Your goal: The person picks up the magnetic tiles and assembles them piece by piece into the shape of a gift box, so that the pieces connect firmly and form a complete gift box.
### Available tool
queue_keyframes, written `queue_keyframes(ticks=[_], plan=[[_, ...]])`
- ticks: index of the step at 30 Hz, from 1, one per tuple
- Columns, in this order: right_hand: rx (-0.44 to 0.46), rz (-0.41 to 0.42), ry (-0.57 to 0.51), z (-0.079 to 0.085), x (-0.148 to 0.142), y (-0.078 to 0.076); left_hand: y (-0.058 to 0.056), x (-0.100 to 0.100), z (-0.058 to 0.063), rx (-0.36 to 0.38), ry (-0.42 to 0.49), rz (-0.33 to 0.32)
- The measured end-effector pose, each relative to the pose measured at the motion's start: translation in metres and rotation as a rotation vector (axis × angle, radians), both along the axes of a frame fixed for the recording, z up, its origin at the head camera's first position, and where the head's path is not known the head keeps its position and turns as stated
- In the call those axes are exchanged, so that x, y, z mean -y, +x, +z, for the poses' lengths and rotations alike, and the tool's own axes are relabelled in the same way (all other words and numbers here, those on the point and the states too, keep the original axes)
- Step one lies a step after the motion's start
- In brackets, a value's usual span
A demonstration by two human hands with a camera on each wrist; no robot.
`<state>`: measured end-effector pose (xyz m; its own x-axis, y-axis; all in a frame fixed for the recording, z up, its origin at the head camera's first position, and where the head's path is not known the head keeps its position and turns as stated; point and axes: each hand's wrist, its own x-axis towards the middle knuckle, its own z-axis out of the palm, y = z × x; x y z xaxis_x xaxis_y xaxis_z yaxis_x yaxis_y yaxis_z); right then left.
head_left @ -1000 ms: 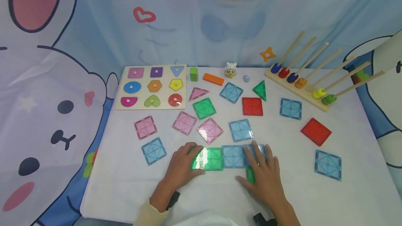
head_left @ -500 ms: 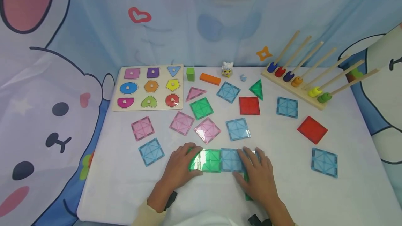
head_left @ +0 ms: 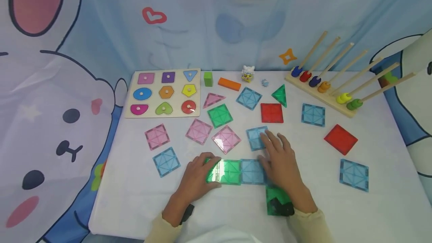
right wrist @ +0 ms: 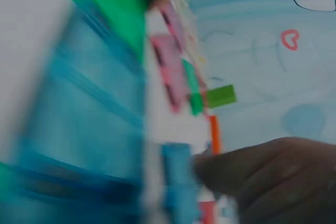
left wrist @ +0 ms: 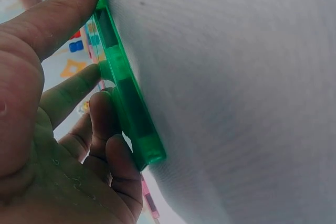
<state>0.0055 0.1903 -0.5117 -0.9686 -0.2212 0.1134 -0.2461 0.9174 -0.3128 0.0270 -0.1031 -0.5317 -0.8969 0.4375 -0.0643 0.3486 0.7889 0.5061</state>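
Observation:
A row of magnetic tiles lies flat near the table's front: a green square tile (head_left: 230,172), then a blue tile (head_left: 252,171). My left hand (head_left: 195,177) holds the green left end of the row, thumb on the near edge and fingers at the far edge; in the left wrist view the green tile's edge (left wrist: 128,85) stands between them. My right hand (head_left: 281,162) reaches over the row's right end, fingers extended, fingertips over a loose blue square tile (head_left: 255,138). Below the row, another green tile (head_left: 272,198) is partly hidden by the right wrist.
Loose tiles lie around, among them pink (head_left: 226,139), red (head_left: 272,113) and blue (head_left: 354,175) ones. A shape puzzle board (head_left: 153,100) stands at the back left, a wooden bead rack (head_left: 324,96) at the back right. A small figurine (head_left: 248,73) is at the rear edge.
My right hand has left the right end of the row and moved forward to the loose blue tile, uncovering more of the lower green tile. The left hand stays in place.

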Motion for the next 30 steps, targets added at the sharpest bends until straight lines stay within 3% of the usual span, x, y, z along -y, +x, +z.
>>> queue_keyframes(ticks=[6, 10, 13, 18, 22, 27, 30], plan=[[0.190, 0.159, 0.127, 0.015, -0.002, -0.055, 0.003, 0.000, -0.002, 0.014, 0.005, 0.013], [0.193, 0.199, 0.115, 0.012, -0.005, -0.063, 0.000, 0.000, -0.001, -0.013, -0.005, 0.010], [0.136, 0.215, 0.052, 0.020, -0.002, -0.040, -0.002, 0.000, -0.001, -0.028, -0.012, 0.001], [0.110, 0.293, -0.036, 0.036, 0.018, 0.036, -0.005, 0.000, 0.006, 0.003, -0.010, -0.025], [0.094, 0.359, -0.074, 0.021, 0.027, 0.082, -0.020, -0.003, 0.021, -0.024, -0.040, -0.032], [0.084, 0.343, -0.028, 0.006, 0.028, 0.105, -0.048, -0.017, 0.037, -0.176, -0.203, -0.007], [0.086, 0.302, 0.030, 0.000, 0.026, 0.111, -0.060, -0.029, 0.039, -0.205, -0.316, -0.011]])
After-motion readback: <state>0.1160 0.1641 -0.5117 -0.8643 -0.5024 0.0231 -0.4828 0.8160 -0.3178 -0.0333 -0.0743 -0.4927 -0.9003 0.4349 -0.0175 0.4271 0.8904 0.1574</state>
